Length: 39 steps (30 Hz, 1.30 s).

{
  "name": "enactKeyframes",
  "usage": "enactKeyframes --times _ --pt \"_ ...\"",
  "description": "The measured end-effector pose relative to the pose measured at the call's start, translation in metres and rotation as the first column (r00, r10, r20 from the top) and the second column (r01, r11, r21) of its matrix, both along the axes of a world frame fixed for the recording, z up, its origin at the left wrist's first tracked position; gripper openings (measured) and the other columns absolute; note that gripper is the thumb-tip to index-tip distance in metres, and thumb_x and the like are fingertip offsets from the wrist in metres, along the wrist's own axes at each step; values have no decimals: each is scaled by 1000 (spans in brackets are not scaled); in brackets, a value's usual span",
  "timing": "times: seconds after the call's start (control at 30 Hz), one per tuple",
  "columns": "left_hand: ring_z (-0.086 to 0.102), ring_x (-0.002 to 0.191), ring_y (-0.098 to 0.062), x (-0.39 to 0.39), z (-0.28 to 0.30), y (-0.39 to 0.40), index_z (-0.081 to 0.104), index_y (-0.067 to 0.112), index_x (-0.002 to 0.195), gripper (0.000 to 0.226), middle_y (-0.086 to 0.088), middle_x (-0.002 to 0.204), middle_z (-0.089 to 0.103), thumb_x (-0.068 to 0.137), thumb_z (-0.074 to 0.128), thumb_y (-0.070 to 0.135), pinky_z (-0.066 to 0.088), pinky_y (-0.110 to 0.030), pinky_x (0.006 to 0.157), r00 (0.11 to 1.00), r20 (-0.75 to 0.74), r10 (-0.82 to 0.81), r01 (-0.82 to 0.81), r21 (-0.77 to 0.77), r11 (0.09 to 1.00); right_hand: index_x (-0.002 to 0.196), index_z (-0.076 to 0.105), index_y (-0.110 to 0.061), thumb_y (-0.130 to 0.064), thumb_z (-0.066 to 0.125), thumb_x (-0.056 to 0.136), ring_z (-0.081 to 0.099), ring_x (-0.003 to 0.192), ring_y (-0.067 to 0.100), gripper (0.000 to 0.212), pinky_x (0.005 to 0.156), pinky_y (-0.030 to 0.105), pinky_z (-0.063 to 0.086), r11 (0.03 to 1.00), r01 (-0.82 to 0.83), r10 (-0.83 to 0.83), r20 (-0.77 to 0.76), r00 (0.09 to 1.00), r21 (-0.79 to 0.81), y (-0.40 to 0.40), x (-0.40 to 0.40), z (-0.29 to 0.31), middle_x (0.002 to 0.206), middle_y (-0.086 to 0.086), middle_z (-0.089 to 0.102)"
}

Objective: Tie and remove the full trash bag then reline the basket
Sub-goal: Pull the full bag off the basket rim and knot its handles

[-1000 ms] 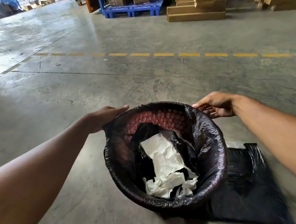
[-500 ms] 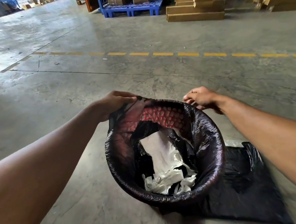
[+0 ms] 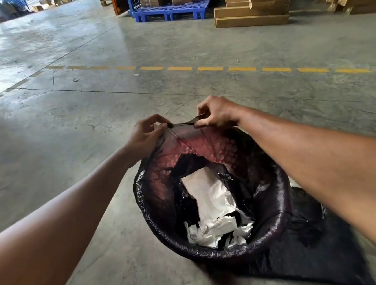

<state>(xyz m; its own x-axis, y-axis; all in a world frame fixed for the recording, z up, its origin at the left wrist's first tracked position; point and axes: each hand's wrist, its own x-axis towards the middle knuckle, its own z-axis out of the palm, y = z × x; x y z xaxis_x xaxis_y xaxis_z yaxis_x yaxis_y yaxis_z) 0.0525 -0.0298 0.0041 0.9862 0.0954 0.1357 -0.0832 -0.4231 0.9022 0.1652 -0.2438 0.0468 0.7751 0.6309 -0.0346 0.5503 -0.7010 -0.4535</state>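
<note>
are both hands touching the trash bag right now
Touching: the head view shows the left hand and right hand pinching the trash bag edge stretched between them.

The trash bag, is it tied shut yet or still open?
Still open. The trash bag gapes wide over the basket, white paper showing inside. The left hand and right hand only pinch its far edge together.

- left hand (image 3: 146,136) reaches forward on an outstretched bare arm, fingers curled and pinched tight.
- right hand (image 3: 217,114) is just beside it, knuckles up, thumb and fingertips pinched together, forearm angling in from the right.
</note>
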Motion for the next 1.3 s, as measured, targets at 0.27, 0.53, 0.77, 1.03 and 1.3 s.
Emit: enactKeyframes --times 0.27,0.53,0.77,1.03,1.3 --pt "33 59 -20 -1 -2 7 70 13 102 17 -12 69 50 103 58 24 25 -27 50 997 45 -67 63 92 994 79 76 -14 -52 69 83 58 71 12 39 72 32 44 999 25 -34 -247 968 -36 -81 0 -4 76 2 70" --pt "45 65 -20 -14 -3 26 72 23 99 14 -38 78 56 101 59 28 35 -33 64 993 -9 -116 116 196 974 64 65 -10 -54 79 67 65 80 23 46 79 39 49 998 36 -41 -120 992 -44 -138 -14 -8 85 10 70" --pt "56 55 -10 -45 7 35 68 24 112 30 -5 68 61 87 74 40 46 -19 51 970 -216 -110 133 91 987 84 65 -10 -12 81 79 65 67 8 16 70 33 48 959 190 -84 -431 899 209 -182 -41 -19 72 3 67" --pt "58 74 -21 -92 -10 75 72 11 107 55 -8 87 52 68 91 46 56 -33 73 701 -663 -264 151 -223 963 105 72 -16 -34 88 63 46 81 22 48 55 23 28 925 356 -144 -744 652 132 -221 -77 -27 92 11 67" --pt "51 59 -18 -134 32 85 57 10 92 72 -4 73 46 49 98 51 54 -34 61 709 -670 -221 52 -263 963 85 71 -5 -57 91 44 60 65 3 68 61 24 40 941 335 -216 -682 699 46 -259 -121 5 76 5 70"
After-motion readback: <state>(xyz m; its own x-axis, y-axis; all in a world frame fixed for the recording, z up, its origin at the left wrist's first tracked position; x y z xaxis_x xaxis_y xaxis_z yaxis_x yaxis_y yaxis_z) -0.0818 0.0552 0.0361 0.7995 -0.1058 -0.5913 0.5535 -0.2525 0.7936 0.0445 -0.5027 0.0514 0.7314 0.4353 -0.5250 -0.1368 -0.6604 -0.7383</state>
